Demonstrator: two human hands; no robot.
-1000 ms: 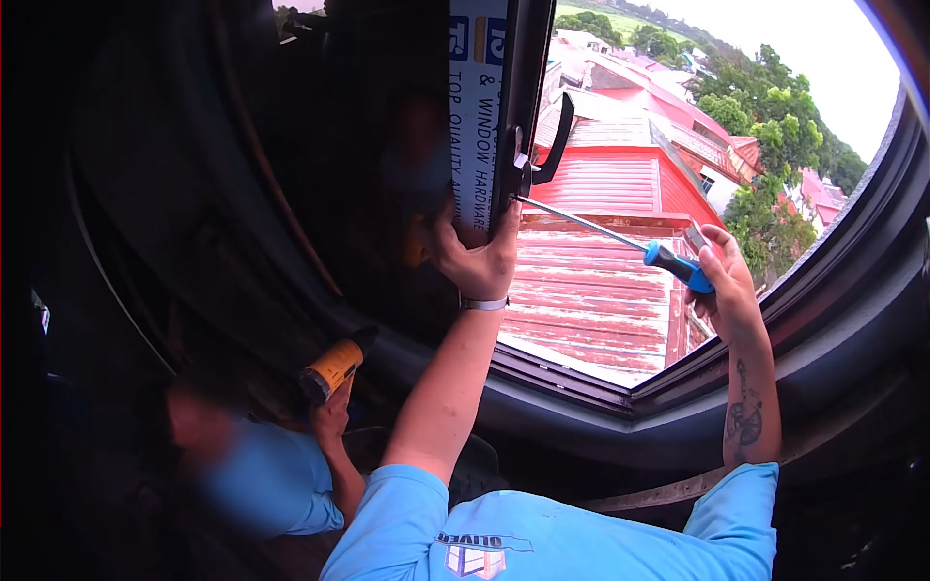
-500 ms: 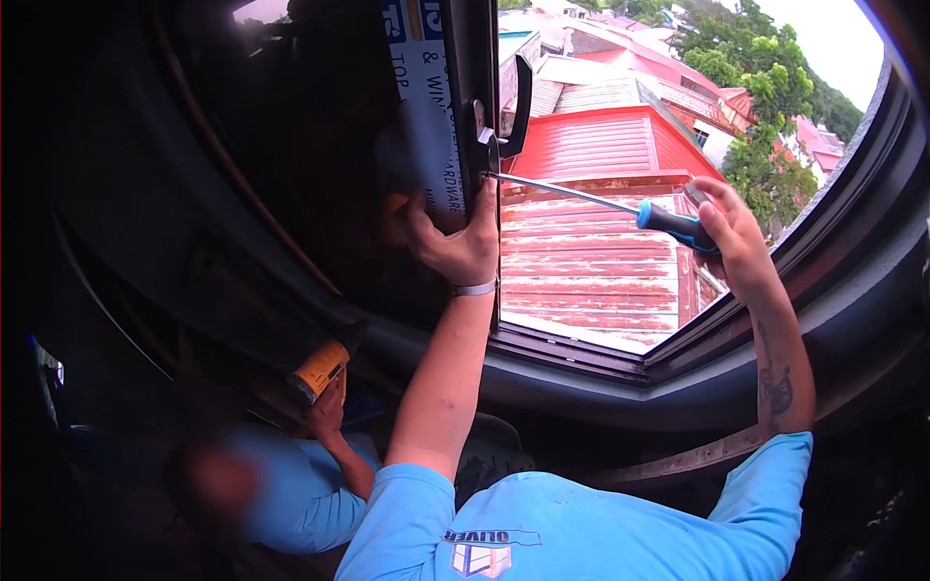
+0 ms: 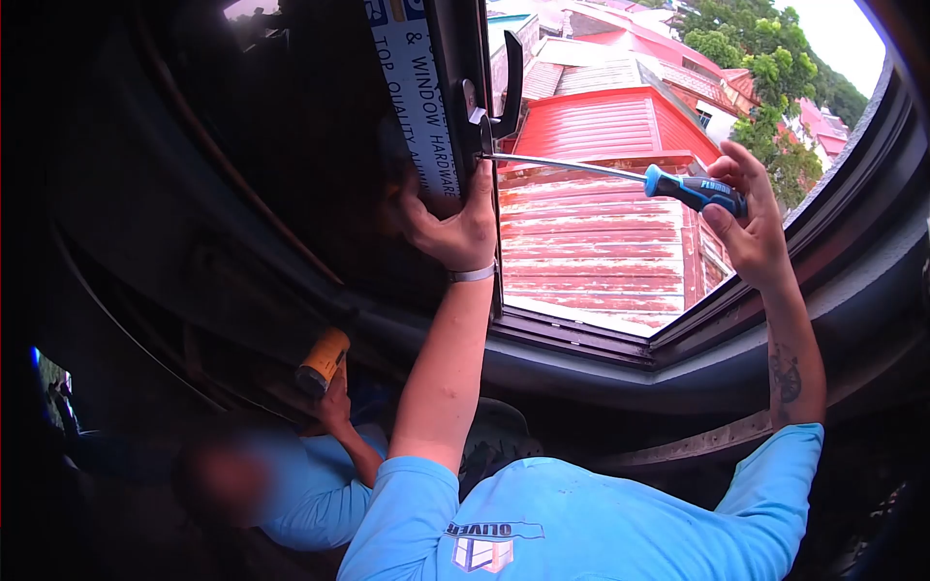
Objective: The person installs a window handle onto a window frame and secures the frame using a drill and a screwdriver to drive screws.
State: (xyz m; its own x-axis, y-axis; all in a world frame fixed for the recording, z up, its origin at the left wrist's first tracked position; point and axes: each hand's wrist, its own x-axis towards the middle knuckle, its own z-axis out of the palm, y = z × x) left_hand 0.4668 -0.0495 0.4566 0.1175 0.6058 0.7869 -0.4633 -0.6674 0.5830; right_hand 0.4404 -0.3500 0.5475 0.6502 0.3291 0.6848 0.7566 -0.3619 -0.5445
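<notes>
My right hand (image 3: 754, 228) is closed loosely around the handle of a blue-and-black screwdriver (image 3: 693, 187), thumb below and fingers above. Its long metal shaft runs left to the edge of the dark window sash (image 3: 453, 58), and the tip meets the sash just beneath a black window handle (image 3: 509, 87). My left hand (image 3: 460, 228) is raised against the sash with thumb and finger spread. One fingertip touches the frame right by the screwdriver tip. Any screw at that spot is too small to make out.
Printed protective tape (image 3: 417, 107) runs along the sash beside dark glass. The window's lower frame (image 3: 581, 339) crosses below the opening, with red roofs (image 3: 601, 232) outside. At lower left, a co-worker in a blue shirt (image 3: 320, 494) holds a yellow-and-black power tool (image 3: 323, 360).
My right hand has shifted slightly right, and its grip on the screwdriver handle has turned, showing the handle's lettering. My left hand stays at the sash. The co-worker's power tool has tilted more upright.
</notes>
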